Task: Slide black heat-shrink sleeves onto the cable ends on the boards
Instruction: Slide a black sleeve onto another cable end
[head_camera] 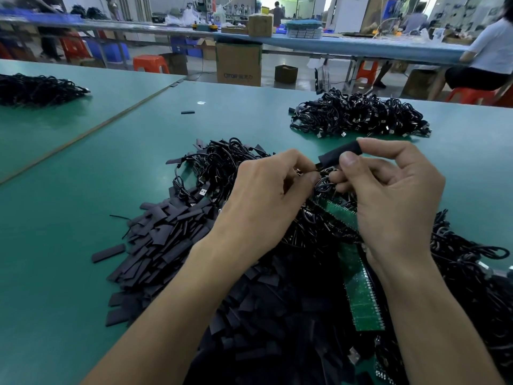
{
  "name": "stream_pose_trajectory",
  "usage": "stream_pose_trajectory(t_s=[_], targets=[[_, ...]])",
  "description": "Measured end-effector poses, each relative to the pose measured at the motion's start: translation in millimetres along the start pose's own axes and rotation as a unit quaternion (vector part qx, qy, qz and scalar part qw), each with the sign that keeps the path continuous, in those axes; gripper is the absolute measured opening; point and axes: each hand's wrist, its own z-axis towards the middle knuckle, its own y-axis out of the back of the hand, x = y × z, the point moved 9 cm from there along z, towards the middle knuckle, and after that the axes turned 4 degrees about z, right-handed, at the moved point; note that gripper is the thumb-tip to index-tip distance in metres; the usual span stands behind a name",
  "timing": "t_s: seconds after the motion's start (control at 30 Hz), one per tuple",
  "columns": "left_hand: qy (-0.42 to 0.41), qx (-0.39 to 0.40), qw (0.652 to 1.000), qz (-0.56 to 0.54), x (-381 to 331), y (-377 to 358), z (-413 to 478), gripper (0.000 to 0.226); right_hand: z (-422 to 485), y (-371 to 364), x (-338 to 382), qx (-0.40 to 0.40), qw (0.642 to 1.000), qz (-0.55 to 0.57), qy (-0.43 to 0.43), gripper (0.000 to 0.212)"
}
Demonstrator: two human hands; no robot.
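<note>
- We see the right hand (388,195) pinching a short black heat-shrink sleeve (340,155) between thumb and forefinger, tilted, above the heaps.
- The left hand (266,195), fingers curled, pinches a thin black cable end (316,170) right at the sleeve's lower mouth.
- Long green circuit boards (358,287) lie under the right wrist among tangled black cables.
- A heap of loose flat black sleeves (166,245) lies on the green table (69,218), left of the left forearm.

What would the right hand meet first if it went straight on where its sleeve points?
Probably the cable end pinched by the left hand, just beyond the sleeve mouth; depth is unclear.
</note>
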Motion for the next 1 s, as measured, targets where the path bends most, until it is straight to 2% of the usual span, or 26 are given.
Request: stream_pose_trajectory(t_s=[0.37,0.6,0.77,1.0], targets=[[-0.026,-0.009,0.999,0.033,-8.0,3.1,-0.8,0.014,-2.6,-0.6,-3.3,-0.015,0.999,0.032,-0.032,0.019],[-0.028,-0.045,0.988,0.146,-14.3,9.4,-4.6,0.021,-3.9,-3.9,-4.7,-0.007,0.999,0.012,-0.043,0.020],[-0.004,-0.004,0.998,0.061,-2.9,2.9,-0.6,0.017,-4.1,-4.2,-3.0,-0.003,0.999,0.012,-0.038,0.020],[0.035,0.001,0.999,-0.006,2.7,2.1,-0.3,0.022,-4.0,-2.5,-3.9,-0.005,0.999,0.025,-0.036,0.019]])
